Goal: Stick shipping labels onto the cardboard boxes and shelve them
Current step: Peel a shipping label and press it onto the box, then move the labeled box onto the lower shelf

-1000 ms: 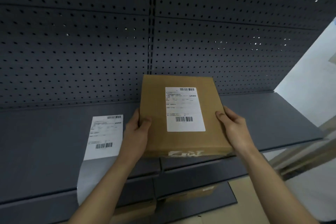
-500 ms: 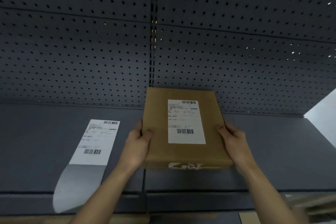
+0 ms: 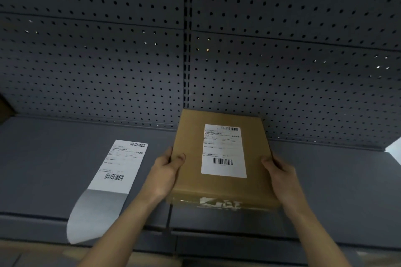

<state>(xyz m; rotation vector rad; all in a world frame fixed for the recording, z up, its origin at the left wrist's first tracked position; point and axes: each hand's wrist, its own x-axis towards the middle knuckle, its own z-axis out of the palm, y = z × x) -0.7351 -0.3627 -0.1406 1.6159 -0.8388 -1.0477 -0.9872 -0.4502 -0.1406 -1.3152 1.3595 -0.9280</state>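
The left hand (image 3: 167,172) and right hand (image 3: 281,174) clasp the labelled box (image 3: 221,188), fingers (image 3: 179,157) curled round its sides. Shelving step, I'd judge: set it down flat next.

Two shipping labels, no print legible.

The white label (image 3: 223,151) on top of the box (image 3: 188,136) has a small barcode (image 3: 229,129) at its upper right and a wider barcode near its lower edge, and the fine print between them is too blurred to read. Left of the box, a loose label (image 3: 121,165) on the shelf (image 3: 43,169) shows the same layout, equally unreadable. Tape (image 3: 219,203) on the box's near edge bears broken white marks, illegible.
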